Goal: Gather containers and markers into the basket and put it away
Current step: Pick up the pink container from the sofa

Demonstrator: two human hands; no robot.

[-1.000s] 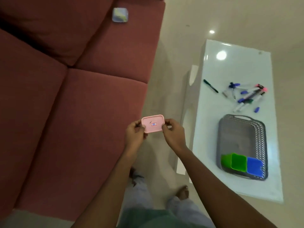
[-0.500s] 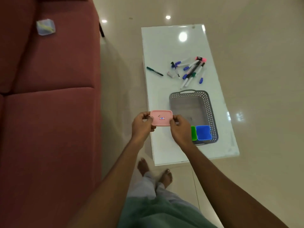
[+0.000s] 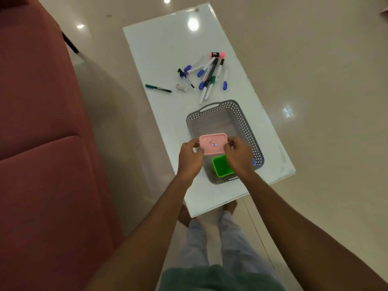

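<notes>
A pink container (image 3: 212, 144) with a small label is held between my left hand (image 3: 190, 157) and my right hand (image 3: 238, 156), above the near half of the grey perforated basket (image 3: 241, 116). Inside the basket, a green container (image 3: 221, 168) stands at the near end; a blue container (image 3: 254, 162) beside it is almost hidden behind my right hand. Several markers (image 3: 206, 74) lie in a loose pile on the white table (image 3: 168, 49) beyond the basket, and one dark green marker (image 3: 158, 88) lies apart to the left.
A red sofa (image 3: 37, 143) runs along the left, with a floor gap between it and the table. My feet (image 3: 206, 211) stand at the table's near edge. A small clear cap (image 3: 181, 87) lies by the markers.
I have turned from the sofa toward the table. Both hands carried the pink container from over the floor to above the basket's near half.
</notes>
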